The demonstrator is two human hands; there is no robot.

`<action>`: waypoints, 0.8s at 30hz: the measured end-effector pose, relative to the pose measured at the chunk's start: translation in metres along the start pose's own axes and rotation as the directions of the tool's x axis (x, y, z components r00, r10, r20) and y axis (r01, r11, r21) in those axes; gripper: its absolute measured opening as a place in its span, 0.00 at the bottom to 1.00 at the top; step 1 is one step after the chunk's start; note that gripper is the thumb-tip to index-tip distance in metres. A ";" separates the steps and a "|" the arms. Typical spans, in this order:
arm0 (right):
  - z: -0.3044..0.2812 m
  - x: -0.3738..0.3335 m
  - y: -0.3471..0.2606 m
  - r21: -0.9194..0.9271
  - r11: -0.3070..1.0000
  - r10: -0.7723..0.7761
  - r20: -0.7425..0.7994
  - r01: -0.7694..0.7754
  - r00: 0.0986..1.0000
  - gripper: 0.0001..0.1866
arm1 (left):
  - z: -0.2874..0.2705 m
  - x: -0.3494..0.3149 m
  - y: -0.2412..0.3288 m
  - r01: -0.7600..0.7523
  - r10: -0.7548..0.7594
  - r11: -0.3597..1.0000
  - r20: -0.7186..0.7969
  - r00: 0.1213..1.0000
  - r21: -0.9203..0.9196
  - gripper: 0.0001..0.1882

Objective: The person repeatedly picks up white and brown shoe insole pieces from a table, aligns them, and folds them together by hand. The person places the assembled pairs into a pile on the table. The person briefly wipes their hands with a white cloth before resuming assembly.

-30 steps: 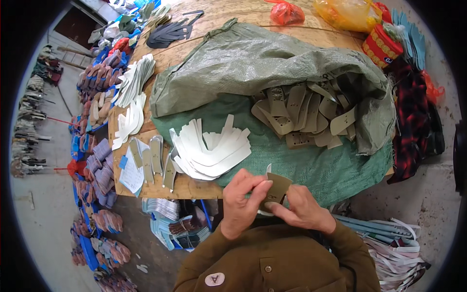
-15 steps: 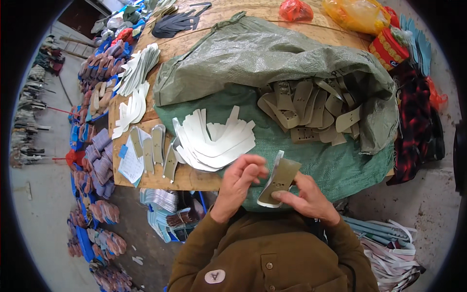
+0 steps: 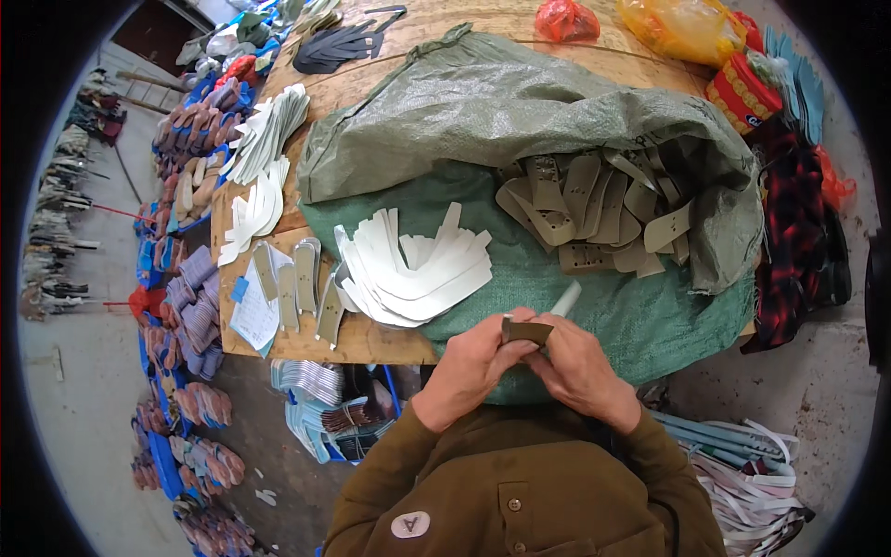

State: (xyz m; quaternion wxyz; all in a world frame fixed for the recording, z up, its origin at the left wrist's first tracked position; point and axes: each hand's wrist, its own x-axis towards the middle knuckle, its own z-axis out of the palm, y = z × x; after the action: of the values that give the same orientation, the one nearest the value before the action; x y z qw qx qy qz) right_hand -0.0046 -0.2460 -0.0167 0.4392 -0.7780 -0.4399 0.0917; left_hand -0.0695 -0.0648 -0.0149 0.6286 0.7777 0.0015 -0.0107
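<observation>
Close to my body, both hands grip one curved olive-brown insole piece, seen nearly edge-on. My left hand pinches its left end with the thumb in front. My right hand closes on its other side, and a pale white strip sticks out beyond those fingers. How the strip and the piece meet is hidden by the hands. Just beyond my left hand lies a fanned pile of white curved strips. Farther right, similar olive-brown insole pieces with small holes spill from a grey-green woven sack.
On the left of the wooden table, several olive pieces with white edging lie by a written sheet. More white strips and dark cut pieces lie farther back. A blue crate stands below the table's edge.
My left hand has moved right and closed on the insole piece. The piece has turned from face-up to nearly edge-on between both hands.
</observation>
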 end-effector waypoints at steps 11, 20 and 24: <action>0.003 -0.007 0.024 0.848 0.286 0.556 0.232 -0.445 0.798 0.18 | -0.011 -0.003 -0.018 -0.477 0.525 0.813 -0.066 0.848 0.333 0.15; 0.020 0.003 -0.005 0.502 0.792 0.497 -0.201 -0.347 0.844 0.08 | -0.001 -0.020 -0.030 -0.367 0.443 0.836 -0.106 0.890 0.408 0.12; 0.034 0.004 -0.011 0.435 0.862 0.421 -0.324 -0.262 0.847 0.08 | 0.011 -0.016 -0.038 -0.362 0.468 0.815 -0.146 0.872 0.453 0.13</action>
State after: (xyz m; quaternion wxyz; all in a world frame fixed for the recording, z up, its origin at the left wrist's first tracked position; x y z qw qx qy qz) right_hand -0.0270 -0.2200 -0.0273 0.6372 -0.7479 -0.1645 0.0876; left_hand -0.0859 -0.0677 -0.0539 0.4320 0.8682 -0.0923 0.2258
